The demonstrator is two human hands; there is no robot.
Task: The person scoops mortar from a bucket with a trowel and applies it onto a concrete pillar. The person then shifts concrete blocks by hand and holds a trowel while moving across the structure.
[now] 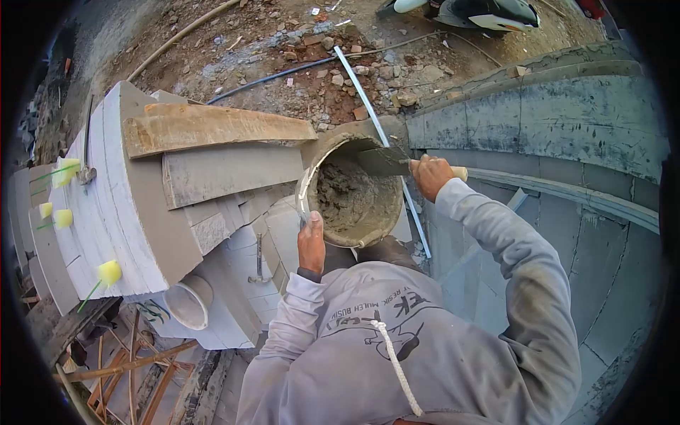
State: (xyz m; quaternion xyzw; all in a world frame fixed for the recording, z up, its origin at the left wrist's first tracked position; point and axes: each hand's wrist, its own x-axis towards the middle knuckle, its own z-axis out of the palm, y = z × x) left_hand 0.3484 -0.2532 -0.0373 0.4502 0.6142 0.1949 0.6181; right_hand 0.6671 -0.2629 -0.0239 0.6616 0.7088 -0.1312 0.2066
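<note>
A bucket (391, 225) of wet grey mortar (347, 195) is in front of my body, its mouth facing up. My left hand (311, 244) holds the bucket's near left rim, fingers closed on it. My right hand (431, 177) is wrapped round the handle of a trowel (383, 161), whose pale handle end sticks out to the right. The trowel's blade reaches over the right rim into the bucket's mouth, above the mortar.
Two wooden boards (219, 127) (230, 172) lie on pale blocks (113, 205) at left. A hammer (259, 269) and a second bucket (190, 303) are lower left. A grey block wall (567, 117) curves along the right; a metal strip (363, 95) stands behind the bucket.
</note>
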